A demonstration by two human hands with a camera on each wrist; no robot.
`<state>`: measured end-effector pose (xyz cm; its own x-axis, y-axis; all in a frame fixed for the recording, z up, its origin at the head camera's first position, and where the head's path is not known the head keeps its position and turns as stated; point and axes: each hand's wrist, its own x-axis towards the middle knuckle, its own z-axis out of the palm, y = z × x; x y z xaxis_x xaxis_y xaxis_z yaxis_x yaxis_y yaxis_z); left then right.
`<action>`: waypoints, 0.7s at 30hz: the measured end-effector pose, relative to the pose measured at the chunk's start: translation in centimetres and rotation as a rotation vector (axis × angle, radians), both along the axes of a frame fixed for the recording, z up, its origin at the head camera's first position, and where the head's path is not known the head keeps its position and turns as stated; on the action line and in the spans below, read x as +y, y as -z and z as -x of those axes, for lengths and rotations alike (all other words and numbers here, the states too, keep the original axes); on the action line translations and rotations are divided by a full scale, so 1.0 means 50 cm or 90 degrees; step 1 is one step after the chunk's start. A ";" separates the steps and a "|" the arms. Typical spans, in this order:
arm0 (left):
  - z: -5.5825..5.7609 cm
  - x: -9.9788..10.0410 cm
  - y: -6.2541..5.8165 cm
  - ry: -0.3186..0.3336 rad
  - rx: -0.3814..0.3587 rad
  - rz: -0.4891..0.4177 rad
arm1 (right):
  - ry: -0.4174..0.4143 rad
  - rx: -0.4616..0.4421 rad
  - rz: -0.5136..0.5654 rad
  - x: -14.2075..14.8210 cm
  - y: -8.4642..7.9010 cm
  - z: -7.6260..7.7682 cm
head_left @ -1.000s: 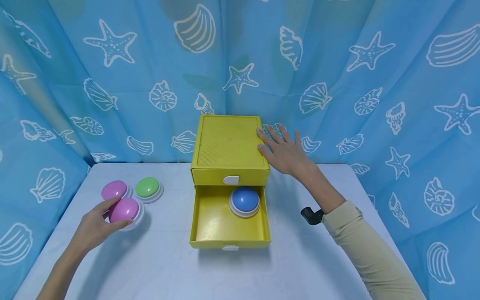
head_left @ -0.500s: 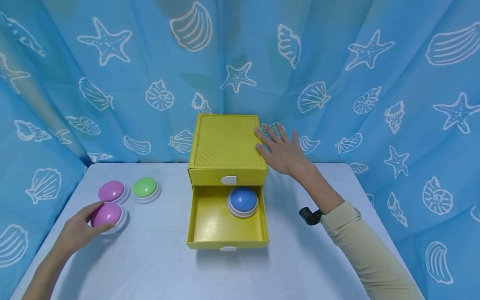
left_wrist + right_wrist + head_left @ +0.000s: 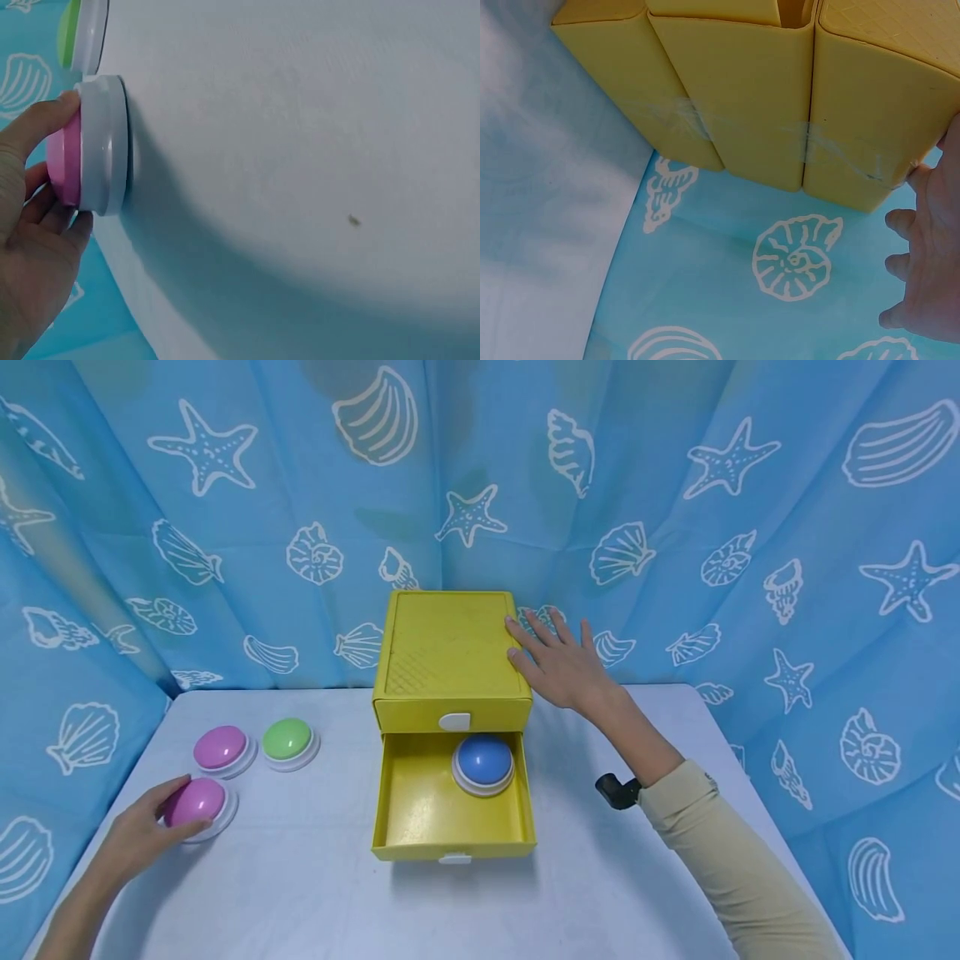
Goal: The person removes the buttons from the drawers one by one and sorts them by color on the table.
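Observation:
My left hand pinches a pink domed push button with a white round base, thumb on one side and fingers on the other. In the left wrist view that push button's base sits flush against the white table. My right hand has its fingers spread, the fingertips at the right top edge of a yellow drawer cabinet. Its lower drawer is pulled out. A blue push button stands in that drawer's back right part.
A second pink push button and a green push button stand on the table, just behind the held one. The cabinet's upper drawer is closed. A blue shell-print curtain surrounds the back and sides.
My left hand has carried the pink push button leftward, down to the table in front of the other pink one. The right hand stays at the cabinet edge. The head view shifts slightly.

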<state>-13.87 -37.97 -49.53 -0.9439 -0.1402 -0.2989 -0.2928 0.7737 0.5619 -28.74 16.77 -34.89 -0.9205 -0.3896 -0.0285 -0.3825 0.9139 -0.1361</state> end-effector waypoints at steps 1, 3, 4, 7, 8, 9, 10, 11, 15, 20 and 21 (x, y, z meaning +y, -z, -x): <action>-0.001 -0.002 0.000 -0.001 -0.005 0.001 | 0.000 0.000 -0.001 0.000 0.000 0.001; -0.002 -0.006 0.002 -0.002 -0.016 -0.002 | 0.001 -0.001 -0.001 0.000 0.000 0.001; -0.001 -0.007 0.002 -0.001 -0.018 -0.002 | 0.001 -0.001 -0.002 0.000 0.000 0.002; -0.001 -0.013 0.002 0.005 -0.021 -0.003 | 0.002 -0.002 -0.001 0.000 0.001 0.003; 0.000 -0.015 0.003 0.008 -0.021 -0.004 | 0.002 -0.002 0.000 0.000 0.000 0.003; 0.001 -0.017 0.002 0.010 -0.021 -0.006 | 0.002 -0.004 0.000 -0.001 0.000 0.003; 0.000 -0.019 0.003 0.012 -0.022 -0.008 | 0.002 -0.005 -0.001 -0.001 0.000 0.003; 0.000 -0.021 0.004 0.015 -0.024 -0.013 | 0.001 -0.006 -0.001 -0.001 0.000 0.003; -0.001 -0.021 0.003 0.013 -0.028 -0.024 | 0.000 -0.009 -0.005 -0.003 -0.001 0.003; -0.002 -0.003 -0.016 -0.004 0.005 -0.025 | 0.004 -0.004 -0.006 -0.002 -0.001 0.002; -0.002 0.003 -0.022 -0.008 0.014 -0.028 | 0.004 -0.003 -0.006 -0.001 -0.001 0.002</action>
